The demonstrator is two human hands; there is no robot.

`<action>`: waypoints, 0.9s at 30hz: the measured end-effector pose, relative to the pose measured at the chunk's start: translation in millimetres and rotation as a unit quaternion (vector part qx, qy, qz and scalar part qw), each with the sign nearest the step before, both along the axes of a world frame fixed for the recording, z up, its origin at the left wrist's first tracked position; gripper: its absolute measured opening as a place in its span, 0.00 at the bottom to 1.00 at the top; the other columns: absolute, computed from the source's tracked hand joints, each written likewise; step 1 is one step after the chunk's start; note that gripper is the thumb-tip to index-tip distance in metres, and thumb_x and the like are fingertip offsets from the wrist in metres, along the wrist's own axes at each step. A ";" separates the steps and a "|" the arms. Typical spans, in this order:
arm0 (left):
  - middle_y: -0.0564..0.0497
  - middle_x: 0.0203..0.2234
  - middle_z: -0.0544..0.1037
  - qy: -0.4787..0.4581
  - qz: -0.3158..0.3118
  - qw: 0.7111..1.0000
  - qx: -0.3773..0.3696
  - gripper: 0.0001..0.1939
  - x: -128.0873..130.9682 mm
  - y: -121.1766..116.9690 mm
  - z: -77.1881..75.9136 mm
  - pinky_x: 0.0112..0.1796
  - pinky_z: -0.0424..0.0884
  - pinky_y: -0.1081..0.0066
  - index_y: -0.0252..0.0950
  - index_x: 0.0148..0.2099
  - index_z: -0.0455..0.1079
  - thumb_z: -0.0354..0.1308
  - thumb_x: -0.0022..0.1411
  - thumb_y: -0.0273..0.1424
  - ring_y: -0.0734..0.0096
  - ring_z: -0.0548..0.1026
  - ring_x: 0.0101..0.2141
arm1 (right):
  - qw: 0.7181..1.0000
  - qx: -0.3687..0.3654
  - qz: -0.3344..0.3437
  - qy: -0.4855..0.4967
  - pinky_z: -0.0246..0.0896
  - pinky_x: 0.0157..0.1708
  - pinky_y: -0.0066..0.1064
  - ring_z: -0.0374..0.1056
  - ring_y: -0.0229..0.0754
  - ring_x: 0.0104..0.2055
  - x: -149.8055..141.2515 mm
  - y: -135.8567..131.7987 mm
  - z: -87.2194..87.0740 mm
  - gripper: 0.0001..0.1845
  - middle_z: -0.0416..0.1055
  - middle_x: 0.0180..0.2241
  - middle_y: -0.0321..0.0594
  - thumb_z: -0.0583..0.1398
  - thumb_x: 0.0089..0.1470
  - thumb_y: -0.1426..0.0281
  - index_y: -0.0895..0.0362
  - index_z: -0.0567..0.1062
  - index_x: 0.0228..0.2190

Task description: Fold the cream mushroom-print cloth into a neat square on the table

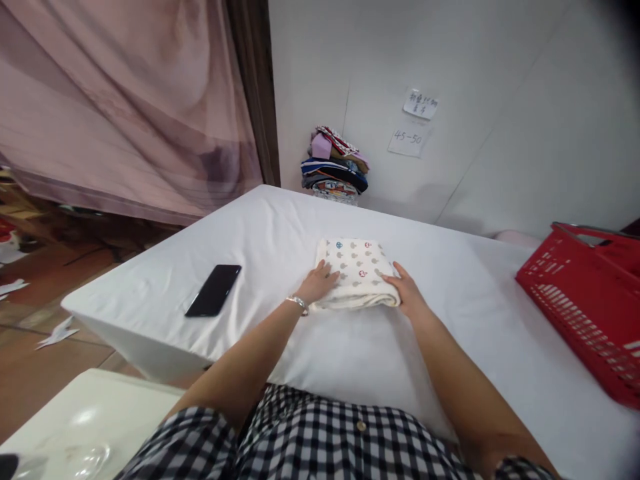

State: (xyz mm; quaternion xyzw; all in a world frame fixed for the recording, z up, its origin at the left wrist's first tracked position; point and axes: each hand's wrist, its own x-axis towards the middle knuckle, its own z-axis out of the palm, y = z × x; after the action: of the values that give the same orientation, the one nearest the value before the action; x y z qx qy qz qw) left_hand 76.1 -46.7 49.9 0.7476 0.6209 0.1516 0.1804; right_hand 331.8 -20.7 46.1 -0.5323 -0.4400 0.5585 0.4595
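Note:
A neatly folded white cloth (357, 270) lies on the white-covered table in front of me. It has grey motifs with a few red and blue ones, and its layered folded edge faces me. My left hand (316, 283), with a silver bracelet at the wrist, holds the cloth's left side with the thumb on top. On the opposite side my right hand (406, 290) grips the right edge, its thumb also over the printed surface. Fingertips along both sides are partly hidden by the cloth.
A black phone (213, 291) lies left on the white table cover (270, 233). At the right edge stands a red plastic basket (585, 300). Folded clothes (335, 167) are stacked against the wall behind. A white stool-like surface (95, 413) is at lower left, near a pink curtain (135, 100).

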 end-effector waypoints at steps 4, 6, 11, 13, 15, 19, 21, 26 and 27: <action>0.49 0.61 0.58 -0.015 -0.015 0.999 0.033 0.22 31.9 -31.8 -5.5 0.53 0.61 0.63 0.43 0.58 0.61 0.41 0.65 0.44 0.62 0.59 0.59 | 0.991 -0.032 -0.130 0.000 0.70 0.37 0.38 0.72 0.49 0.41 50.3 11.6 -3.7 0.40 0.73 0.44 0.49 0.64 0.41 0.70 0.60 0.60 0.56; 0.49 0.63 0.54 -0.015 0.006 0.999 0.038 0.25 40.0 -43.8 -5.3 0.52 0.62 0.62 0.43 0.59 0.59 0.42 0.64 0.47 0.60 0.61 0.57 | 0.983 -0.035 -0.181 -0.005 0.69 0.36 0.37 0.72 0.47 0.42 64.7 4.6 -11.9 0.33 0.73 0.43 0.49 0.62 0.44 0.68 0.60 0.65 0.53; 0.48 0.62 0.56 0.007 0.030 0.997 0.070 0.26 43.7 -54.2 1.8 0.51 0.63 0.58 0.42 0.58 0.61 0.42 0.64 0.47 0.56 0.61 0.57 | 0.972 0.055 -0.227 -0.001 0.67 0.42 0.36 0.71 0.44 0.43 67.4 -30.4 -32.8 0.24 0.74 0.42 0.43 0.62 0.44 0.60 0.57 0.72 0.43; 0.47 0.62 0.57 0.029 0.032 0.992 0.119 0.26 48.0 -58.5 5.1 0.52 0.60 0.55 0.41 0.57 0.63 0.43 0.64 0.47 0.54 0.56 0.59 | 0.970 0.081 -0.228 -0.002 0.67 0.42 0.37 0.70 0.45 0.43 65.8 -42.2 -34.8 0.25 0.73 0.43 0.45 0.61 0.44 0.59 0.58 0.72 0.43; 0.46 0.61 0.58 0.042 0.000 0.984 0.174 0.26 56.2 -64.6 7.3 0.55 0.56 0.54 0.39 0.57 0.63 0.44 0.64 0.47 0.53 0.52 0.61 | 0.969 0.092 -0.227 -0.032 0.66 0.44 0.39 0.69 0.48 0.46 66.2 -50.9 -32.9 0.25 0.71 0.46 0.46 0.60 0.44 0.60 0.59 0.72 0.44; 0.45 0.60 0.60 0.047 -0.100 0.969 0.221 0.28 76.2 -73.3 5.8 0.58 0.49 0.52 0.39 0.59 0.60 0.51 0.60 0.46 0.53 0.53 0.61 | 0.958 0.135 -0.185 -0.175 0.61 0.50 0.42 0.63 0.52 0.53 69.1 -60.8 -27.7 0.27 0.67 0.52 0.45 0.58 0.45 0.65 0.56 0.70 0.50; 0.44 0.60 0.60 0.054 -0.120 0.966 0.223 0.28 82.9 -72.3 1.8 0.58 0.48 0.51 0.38 0.59 0.59 0.54 0.59 0.44 0.53 0.54 0.60 | 0.934 0.188 -0.146 -0.264 0.54 0.55 0.44 0.58 0.50 0.57 69.3 -62.7 -28.4 0.27 0.64 0.55 0.42 0.56 0.46 0.67 0.54 0.70 0.51; 0.44 0.58 0.63 0.061 -0.129 0.966 0.217 0.27 85.2 -62.5 -8.2 0.57 0.51 0.53 0.38 0.59 0.59 0.55 0.59 0.38 0.55 0.59 0.58 | 0.867 0.247 -0.044 -0.429 0.43 0.61 0.42 0.48 0.46 0.62 66.8 -62.6 -34.1 0.31 0.55 0.60 0.39 0.54 0.47 0.69 0.52 0.65 0.55; 0.44 0.57 0.65 0.058 -0.129 0.966 0.216 0.25 84.3 -61.1 -8.9 0.57 0.51 0.54 0.39 0.59 0.60 0.54 0.60 0.37 0.56 0.60 0.57 | 0.862 0.242 -0.033 -0.443 0.43 0.61 0.42 0.48 0.45 0.62 66.1 -62.6 -34.3 0.31 0.54 0.61 0.39 0.54 0.48 0.68 0.51 0.64 0.56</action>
State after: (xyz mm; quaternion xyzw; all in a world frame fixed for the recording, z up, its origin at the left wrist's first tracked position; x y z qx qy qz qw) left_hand 160.4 -107.8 41.0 0.8501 0.4815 0.2135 -0.0036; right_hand 397.8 -83.3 11.8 -0.6104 -0.7004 0.1240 0.3485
